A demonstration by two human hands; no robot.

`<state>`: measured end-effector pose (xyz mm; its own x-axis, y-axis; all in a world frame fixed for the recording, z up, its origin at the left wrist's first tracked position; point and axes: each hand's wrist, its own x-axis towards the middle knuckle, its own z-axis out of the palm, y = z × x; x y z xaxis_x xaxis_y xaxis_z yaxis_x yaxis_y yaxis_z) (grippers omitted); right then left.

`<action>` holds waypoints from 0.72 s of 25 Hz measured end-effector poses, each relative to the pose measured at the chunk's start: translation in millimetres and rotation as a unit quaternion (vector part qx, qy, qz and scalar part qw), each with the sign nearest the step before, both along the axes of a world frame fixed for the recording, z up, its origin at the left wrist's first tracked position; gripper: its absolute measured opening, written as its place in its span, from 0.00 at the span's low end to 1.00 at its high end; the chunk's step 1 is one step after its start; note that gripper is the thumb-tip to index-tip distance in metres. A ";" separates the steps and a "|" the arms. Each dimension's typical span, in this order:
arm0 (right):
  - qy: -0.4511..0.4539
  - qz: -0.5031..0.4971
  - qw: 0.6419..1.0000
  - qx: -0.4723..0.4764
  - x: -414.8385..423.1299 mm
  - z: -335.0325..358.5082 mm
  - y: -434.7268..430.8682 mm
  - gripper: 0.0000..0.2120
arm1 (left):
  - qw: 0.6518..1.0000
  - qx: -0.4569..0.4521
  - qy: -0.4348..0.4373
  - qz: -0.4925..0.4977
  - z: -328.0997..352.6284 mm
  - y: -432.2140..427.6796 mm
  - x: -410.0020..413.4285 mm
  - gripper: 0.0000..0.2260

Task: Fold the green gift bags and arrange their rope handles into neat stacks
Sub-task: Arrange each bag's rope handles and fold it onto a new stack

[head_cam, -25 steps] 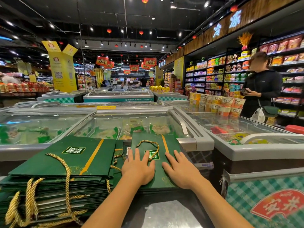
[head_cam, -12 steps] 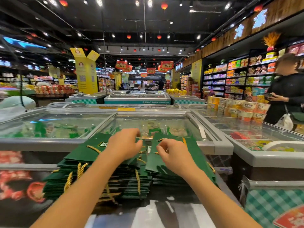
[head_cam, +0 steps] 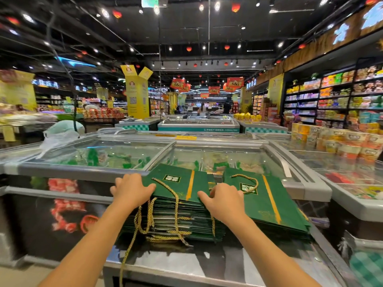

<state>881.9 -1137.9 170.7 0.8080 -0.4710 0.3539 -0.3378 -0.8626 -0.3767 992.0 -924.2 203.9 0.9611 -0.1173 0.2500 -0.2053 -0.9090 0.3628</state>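
Observation:
Two stacks of flat green gift bags lie on a freezer lid. The taller left stack [head_cam: 182,187] has gold rope handles [head_cam: 176,206] draped over its top and hanging down its near side. My left hand [head_cam: 131,189] grips that stack's left edge, fingers curled over the top bag. My right hand [head_cam: 224,200] grips its right edge, in the gap beside the lower right stack [head_cam: 267,201], which carries a gold rope loop [head_cam: 249,182] on top.
Glass-topped chest freezers [head_cam: 99,156] stand behind and to the right. Stacked cup noodles [head_cam: 339,141] sit on the right freezer. A white plastic bag [head_cam: 60,135] rests at the left. Shelves [head_cam: 331,96] line the right wall.
My hands went from pressing flat on the right stack, through the gap between the stacks, to gripping both sides of the left stack. My view has shifted left; the person at right is out of view.

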 end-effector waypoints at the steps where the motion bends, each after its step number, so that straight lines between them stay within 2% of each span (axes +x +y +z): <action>1: -0.004 0.003 1.000 0.030 -2.4 0.5 2.6 0.28 | 1.000 -0.031 -0.003 0.002 -1.1 0.6 -1.0 0.24; 4: -0.055 0.021 0.989 0.139 -16.0 1.1 9.6 0.25 | 0.987 -0.154 -0.020 -0.029 -5.1 7.8 -9.2 0.24; 7: -0.148 0.054 0.963 0.216 -41.1 0.2 13.5 0.20 | 0.939 -0.325 -0.019 -0.113 -8.7 19.3 -33.5 0.23; 10: -0.237 0.088 0.931 0.264 -75.0 -4.5 17.1 0.13 | 0.902 -0.402 -0.056 -0.150 -12.1 26.5 -72.4 0.19; 13: -0.310 0.077 0.900 0.297 -110.4 -22.2 5.1 0.11 | 0.824 -0.532 0.022 -0.194 -23.0 21.4 -100.6 0.11; 14: -0.320 0.071 0.895 0.302 -122.0 -30.7 -2.1 0.12 | 0.802 -0.560 0.051 -0.202 -31.0 16.7 -105.5 0.09; 15: -0.322 0.067 0.894 0.304 -132.5 -38.9 -10.0 0.13 | 0.796 -0.568 0.068 -0.199 -40.6 10.6 -106.7 0.07; 18: -0.300 0.046 0.911 0.278 -154.4 -58.1 -33.3 0.13 | 0.797 -0.560 0.096 -0.205 -63.2 -13.8 -110.9 0.02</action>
